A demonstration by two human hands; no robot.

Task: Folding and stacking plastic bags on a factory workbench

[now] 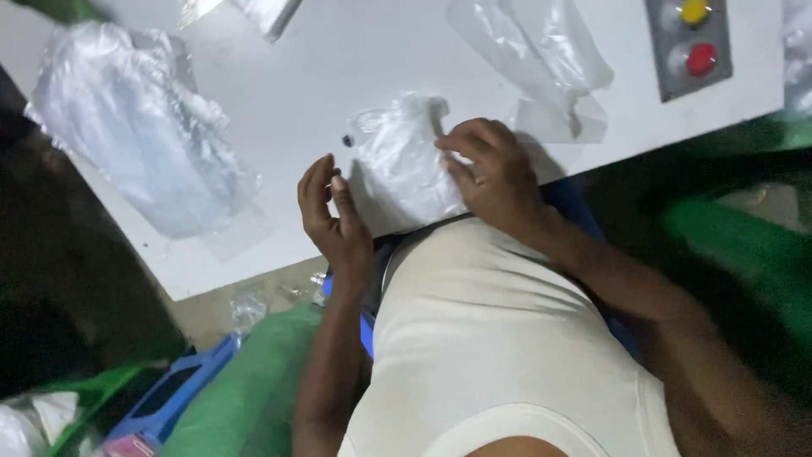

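A small clear plastic bag point(397, 165) with white folded contents lies on the white table point(338, 76) near its front edge. My right hand point(491, 173) rests on the bag's right side, fingers pressing down on it. My left hand point(331, 216) hovers just left of the bag, fingers curled and apart, holding nothing.
A larger filled plastic bag point(139, 127) lies at the table's left. Empty clear bags point(541, 63) lie at the back right. A grey panel with a yellow and a red button point(689, 42) sits top right. A blue crate point(173, 393) and green cloth point(254, 381) are on the floor.
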